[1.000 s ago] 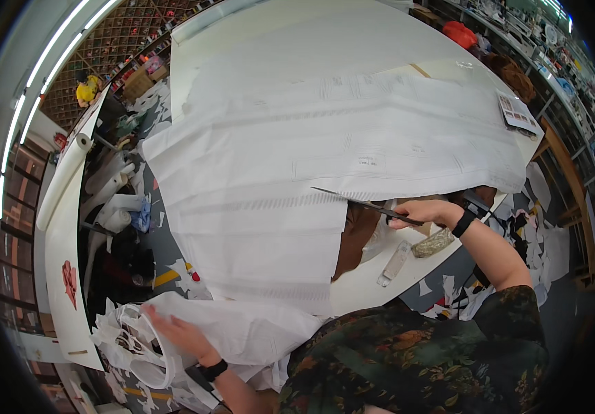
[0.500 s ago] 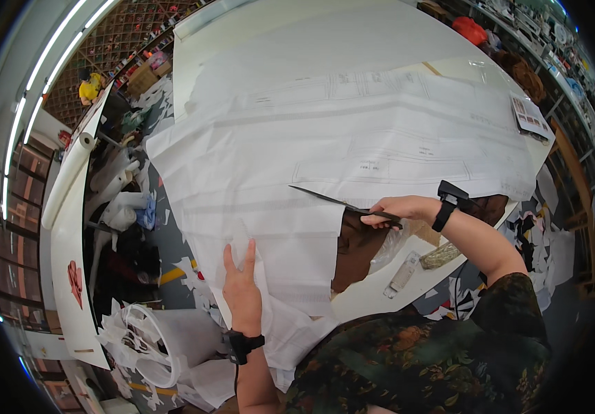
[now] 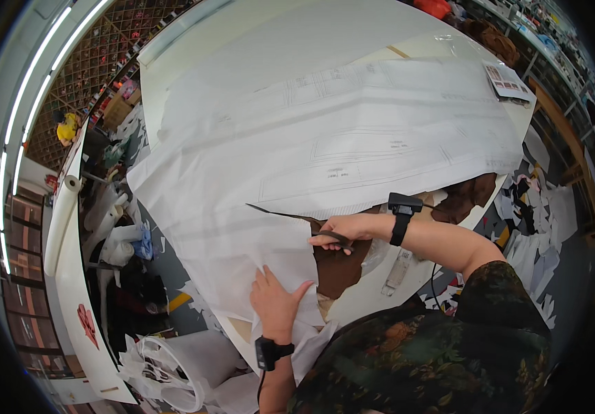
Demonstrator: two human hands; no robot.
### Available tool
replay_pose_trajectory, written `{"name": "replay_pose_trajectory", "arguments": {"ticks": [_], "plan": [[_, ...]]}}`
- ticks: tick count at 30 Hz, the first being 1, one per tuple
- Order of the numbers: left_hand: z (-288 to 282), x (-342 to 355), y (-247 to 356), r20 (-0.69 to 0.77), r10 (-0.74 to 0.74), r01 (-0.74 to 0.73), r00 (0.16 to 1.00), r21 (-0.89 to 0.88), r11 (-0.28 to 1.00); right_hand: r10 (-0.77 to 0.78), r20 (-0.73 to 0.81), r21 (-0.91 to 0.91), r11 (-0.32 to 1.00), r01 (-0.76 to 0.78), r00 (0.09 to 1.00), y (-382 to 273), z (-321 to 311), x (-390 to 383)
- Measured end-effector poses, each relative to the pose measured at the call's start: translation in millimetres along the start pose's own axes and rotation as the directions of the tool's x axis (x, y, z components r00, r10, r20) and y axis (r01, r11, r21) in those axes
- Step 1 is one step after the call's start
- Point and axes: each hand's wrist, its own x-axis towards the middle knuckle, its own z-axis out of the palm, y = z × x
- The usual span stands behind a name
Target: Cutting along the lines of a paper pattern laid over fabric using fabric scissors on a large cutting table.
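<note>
A big white sheet lies over the pale table. The right hand is curled tight around the handles of the dark scissors, and their tip points left over the sheet. The left hand rests on the sheet, thumb spread wide. Brown cloth shows below the right hand. A white bin stands left of the table.
</note>
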Motion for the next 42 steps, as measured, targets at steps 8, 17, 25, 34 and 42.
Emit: {"name": "replay_pose_trajectory", "arguments": {"ticks": [8,17,25,34,42], "plan": [[59.0,6.7,12.6,-0.077,0.054,-0.051,0.996,0.04,0.998,-0.122,0.017,0.336,0.936,0.109,0.992,3.3,66.1,6.8],[47.1,3.6,-60.1,-0.08,-0.117,0.098,0.99,-0.21,0.973,-0.095,-0.024,0.439,0.893,0.096,0.995,4.4,103.8,18.6],[0.6,3.9,-99.6,0.009,-0.108,0.097,0.994,-0.515,0.851,-0.107,-0.068,0.46,0.879,0.127,0.992,11.5,141.9,50.1],[51.8,-10.5,-103.5,0.12,-0.045,0.115,0.992,-0.676,0.728,-0.144,-0.304,0.577,0.759,0.302,0.942,34.3,179.0,97.1],[46.0,-6.9,-120.3,0.092,-0.008,0.071,0.996,-0.709,0.702,-0.162,-0.371,0.611,0.699,0.371,0.915,20.8,176.7,138.8]]}}
